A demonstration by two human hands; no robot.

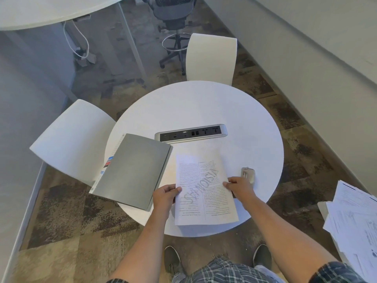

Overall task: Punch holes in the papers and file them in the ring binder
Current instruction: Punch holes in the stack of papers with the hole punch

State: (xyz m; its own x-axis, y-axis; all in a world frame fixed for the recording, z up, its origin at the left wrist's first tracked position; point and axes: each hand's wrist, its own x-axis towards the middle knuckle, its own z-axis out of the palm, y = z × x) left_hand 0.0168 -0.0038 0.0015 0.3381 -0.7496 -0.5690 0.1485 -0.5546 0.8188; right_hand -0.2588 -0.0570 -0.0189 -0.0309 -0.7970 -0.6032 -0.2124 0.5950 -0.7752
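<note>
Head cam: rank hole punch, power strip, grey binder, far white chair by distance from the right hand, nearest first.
From the right hand, which holds the papers:
1. Hole punch, just behind the hand, on the table's right side.
2. Power strip, mid-table, ahead and left.
3. Grey binder, closed, on the table's left side.
4. Far white chair, beyond the table.

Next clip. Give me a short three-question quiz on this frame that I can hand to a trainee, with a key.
1. True or false: the grey binder lies closed on the round table.
2. What holds the printed sheet? A) left hand only B) right hand only C) both hands
3. Fill in: the hole punch sits just beyond the ___ hand.

Key:
1. True.
2. C: the left hand grips its left edge and the right hand its right edge.
3. Right.
</note>
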